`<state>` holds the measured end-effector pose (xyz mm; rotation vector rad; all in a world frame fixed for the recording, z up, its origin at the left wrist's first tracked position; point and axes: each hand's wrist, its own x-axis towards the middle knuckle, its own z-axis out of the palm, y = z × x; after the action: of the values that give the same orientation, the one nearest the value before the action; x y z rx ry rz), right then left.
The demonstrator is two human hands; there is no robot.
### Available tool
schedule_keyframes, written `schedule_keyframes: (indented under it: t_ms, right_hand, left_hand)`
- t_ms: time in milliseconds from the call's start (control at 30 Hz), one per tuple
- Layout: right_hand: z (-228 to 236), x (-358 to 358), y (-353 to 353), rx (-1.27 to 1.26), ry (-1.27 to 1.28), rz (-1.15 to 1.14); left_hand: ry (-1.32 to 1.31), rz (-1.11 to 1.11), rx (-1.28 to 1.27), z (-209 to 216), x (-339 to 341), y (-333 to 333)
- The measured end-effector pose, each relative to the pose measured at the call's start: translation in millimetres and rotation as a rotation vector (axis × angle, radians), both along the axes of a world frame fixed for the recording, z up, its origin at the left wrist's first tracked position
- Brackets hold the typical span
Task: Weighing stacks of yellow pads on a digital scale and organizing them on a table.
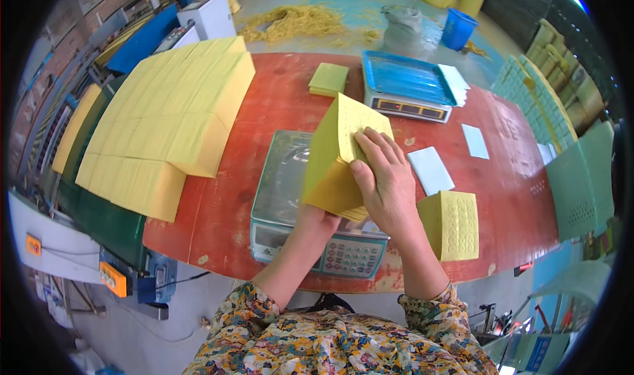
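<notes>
Between my hands, tilted above the nearer scale, is a thick stack of yellow paper [325,157] with a dimpled top sheet. My left hand [320,220] bears it from below, its fingers mostly hidden under the stack. My right hand [388,185] presses on the top and right side, thumb near the front edge. The nearer scale [281,153] has a clear tray and a keypad on its front, and the stack covers part of it. To the right of my right wrist stands a smaller yellow paper stack [458,224] with a dimpled face.
Rows of yellow paper stacks [155,114] fill the red table's [221,206] left side. A low yellow stack [329,78] lies beside a blue-tray scale [406,77] at the back. Pale blue sheets [430,170] rest on the right. A blue bin [459,29] stands on the floor beyond.
</notes>
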<state>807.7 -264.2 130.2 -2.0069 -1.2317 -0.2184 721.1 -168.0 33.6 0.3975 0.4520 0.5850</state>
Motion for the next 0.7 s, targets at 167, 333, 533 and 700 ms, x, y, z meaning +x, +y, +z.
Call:
schedule_keyframes:
  t_ms: [167,333,533,700]
  right_hand:
    - [-7,-12,20,-0.065,-0.167,0.02]
    - [-18,-32,13,-0.149,-0.175,0.003]
    - [36,-95,43,-0.033,-0.253,0.108]
    - [14,-159,187,0.092,-0.116,0.44]
  left_hand:
    - [-0.142,0.084,-0.337,-11,-33,-9]
    - [-0.152,-0.255,-0.305,-9,-116,6]
    - [1.064,0.358,1.469,25,-196,162]
    - [1.656,0.365,1.864,5,-186,308]
